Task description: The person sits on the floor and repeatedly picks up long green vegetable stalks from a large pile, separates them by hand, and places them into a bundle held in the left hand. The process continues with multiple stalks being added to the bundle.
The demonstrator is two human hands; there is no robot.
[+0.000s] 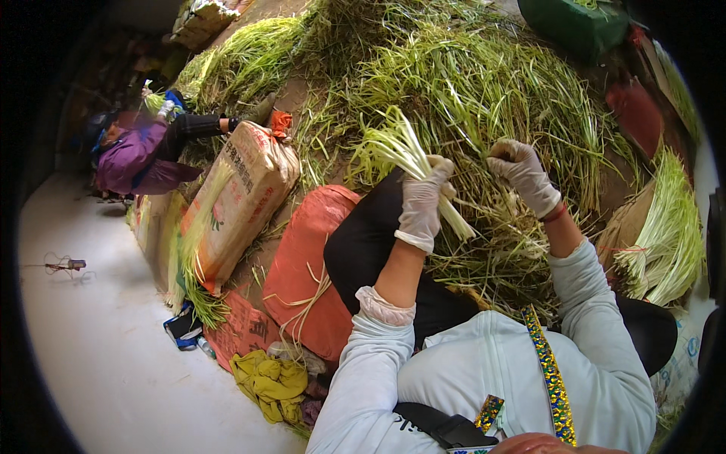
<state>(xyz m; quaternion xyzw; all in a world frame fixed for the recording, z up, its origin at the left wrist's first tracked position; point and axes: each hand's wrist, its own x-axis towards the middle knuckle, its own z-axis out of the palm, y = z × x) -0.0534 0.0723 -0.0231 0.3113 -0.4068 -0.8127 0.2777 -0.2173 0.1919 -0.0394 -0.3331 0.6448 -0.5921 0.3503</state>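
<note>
My left hand (425, 198), in a pale thin glove, grips a bundle of green stalks (417, 150) with whitish stems. The leafy ends point up and left, and the stem ends stick out below the fist. My right hand (520, 173), gloved too, is raised to the right of the bundle and apart from it. Its fingers are curled in, with nothing visible in them. Beneath and beyond both hands spreads a large heap of long green leafy stalks (465, 85), with drier, yellowish litter nearest my lap.
To my left are a red sack (312, 267) and a printed woven sack (244, 187) with stalks draped on it. A yellow-green cloth (269, 383) lies lower left. Trimmed stalks (661, 244) lie at right. Another person in purple (139, 150) sits at far left, holding stalks.
</note>
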